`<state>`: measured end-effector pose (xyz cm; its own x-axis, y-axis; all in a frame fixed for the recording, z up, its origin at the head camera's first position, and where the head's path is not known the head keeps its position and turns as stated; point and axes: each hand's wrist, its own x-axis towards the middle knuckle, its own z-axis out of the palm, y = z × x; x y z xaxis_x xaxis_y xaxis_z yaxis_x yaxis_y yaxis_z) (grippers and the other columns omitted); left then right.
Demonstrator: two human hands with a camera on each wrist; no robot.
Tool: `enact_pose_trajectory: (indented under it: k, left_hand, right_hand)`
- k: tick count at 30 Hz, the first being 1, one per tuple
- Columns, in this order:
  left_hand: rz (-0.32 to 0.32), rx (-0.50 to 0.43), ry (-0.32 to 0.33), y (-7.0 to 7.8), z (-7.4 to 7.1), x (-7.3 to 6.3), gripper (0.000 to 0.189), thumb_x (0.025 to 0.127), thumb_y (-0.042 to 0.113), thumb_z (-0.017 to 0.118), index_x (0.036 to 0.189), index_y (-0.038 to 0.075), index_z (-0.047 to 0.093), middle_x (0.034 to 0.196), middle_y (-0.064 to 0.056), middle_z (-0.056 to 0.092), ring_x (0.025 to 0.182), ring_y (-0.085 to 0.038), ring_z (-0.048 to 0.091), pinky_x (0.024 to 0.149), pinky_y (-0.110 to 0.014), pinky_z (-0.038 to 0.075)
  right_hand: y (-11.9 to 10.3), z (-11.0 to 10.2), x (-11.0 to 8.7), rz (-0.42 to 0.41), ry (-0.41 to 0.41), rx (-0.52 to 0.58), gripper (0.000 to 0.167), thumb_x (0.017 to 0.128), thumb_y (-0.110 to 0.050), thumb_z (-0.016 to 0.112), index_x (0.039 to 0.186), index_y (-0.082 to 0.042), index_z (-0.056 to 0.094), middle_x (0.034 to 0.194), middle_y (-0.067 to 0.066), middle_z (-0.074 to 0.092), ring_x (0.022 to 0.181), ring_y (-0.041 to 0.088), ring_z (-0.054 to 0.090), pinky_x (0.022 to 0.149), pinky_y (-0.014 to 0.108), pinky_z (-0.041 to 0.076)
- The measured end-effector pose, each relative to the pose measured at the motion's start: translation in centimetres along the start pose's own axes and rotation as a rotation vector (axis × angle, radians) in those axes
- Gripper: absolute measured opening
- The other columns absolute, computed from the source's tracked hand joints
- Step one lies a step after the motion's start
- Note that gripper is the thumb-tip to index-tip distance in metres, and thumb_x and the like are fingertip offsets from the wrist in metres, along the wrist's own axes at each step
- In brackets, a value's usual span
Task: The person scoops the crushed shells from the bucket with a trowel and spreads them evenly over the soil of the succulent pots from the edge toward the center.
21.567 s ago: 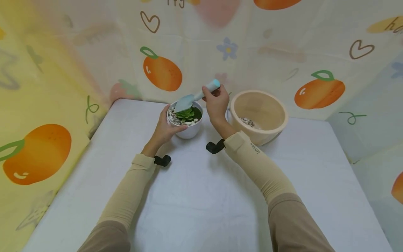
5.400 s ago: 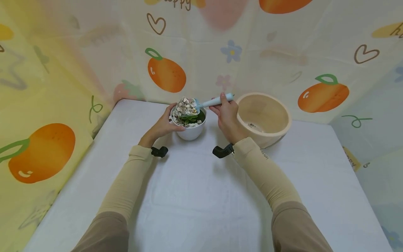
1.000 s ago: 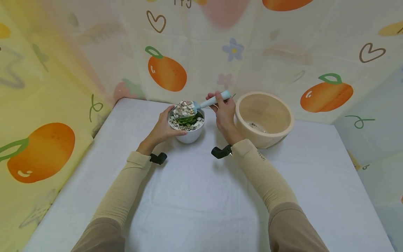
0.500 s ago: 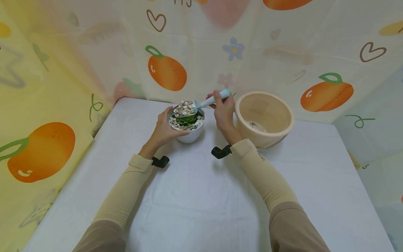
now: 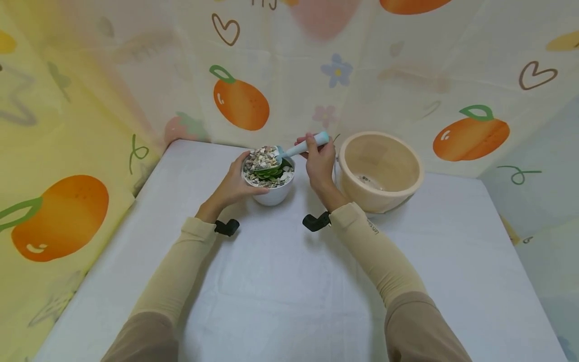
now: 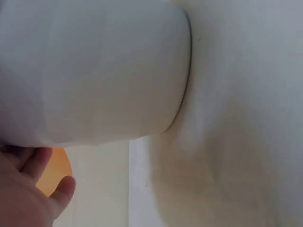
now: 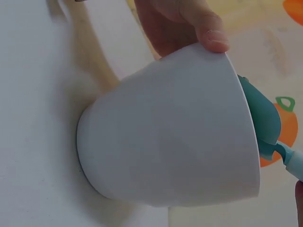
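Note:
In the head view my left hand (image 5: 230, 186) grips the side of a small white flowerpot (image 5: 273, 197), thumb along the near rim. The right wrist view shows that thumb (image 7: 215, 38) on the rim. A green succulent (image 5: 272, 174) grows in the pot amid pale pebbles (image 5: 286, 177). My right hand (image 5: 320, 166) holds a light-blue hand trowel (image 5: 296, 149) by its handle. The blade, hidden beneath a heap of pebbles (image 5: 264, 157), lies over the back left of the pot, overlapping the plant. From the right wrist, the blade's teal underside (image 7: 265, 116) shows beyond the rim.
A large cream pot (image 5: 377, 198) stands just right of my right hand, with a few pebbles (image 5: 364, 179) on its floor. White cloth (image 5: 280, 281) covers the table. A printed curtain (image 5: 298, 65) hangs along the back edge.
Since the oldest frame, pebbles have covered the dark patch right of the succulent, and the large pot holds fewer. Over the last second the loaded trowel has stayed nearly still over the pot.

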<state>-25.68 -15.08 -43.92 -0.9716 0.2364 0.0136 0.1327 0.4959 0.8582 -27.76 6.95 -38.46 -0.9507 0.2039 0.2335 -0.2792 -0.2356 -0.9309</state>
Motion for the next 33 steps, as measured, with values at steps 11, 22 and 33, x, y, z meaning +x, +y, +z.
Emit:
enact_pose_trajectory:
  k: [11,22,33]
  left_hand:
    - [0.014,0.012,0.058,0.1,0.4,-0.3,0.118,0.065,0.04,0.089,0.154,0.014,0.017,0.153,-0.019,0.024,0.14,-0.034,0.027,0.114,-0.059,0.027]
    - [0.015,0.045,0.127,0.1,1.1,-0.5,0.116,0.066,0.038,0.089,0.154,0.01,0.018,0.153,-0.02,0.028,0.139,-0.035,0.029,0.113,-0.059,0.029]
    - [-0.014,-0.009,-0.017,-0.3,-0.1,0.5,0.12,0.068,0.036,0.087,0.157,0.018,0.008,0.16,-0.017,0.015,0.146,-0.034,0.021,0.117,-0.059,0.022]
  right_hand:
    - [-0.6,-0.5,0.0,0.034,0.018,0.045,0.008,0.101,-0.015,0.051,0.096,-0.009,0.051,0.087,0.006,0.065,0.089,0.025,0.071,0.087,0.036,0.057]
    - [-0.2,-0.8,-0.2,0.089,0.127,0.153,0.006,0.102,-0.012,0.05,0.097,-0.008,0.05,0.083,0.007,0.065,0.09,0.032,0.069,0.085,0.04,0.058]
    - [-0.3,-0.3,-0.3,0.02,0.099,0.048,0.008,0.1,-0.013,0.053,0.095,-0.007,0.052,0.081,0.004,0.065,0.082,0.02,0.069,0.086,0.042,0.057]
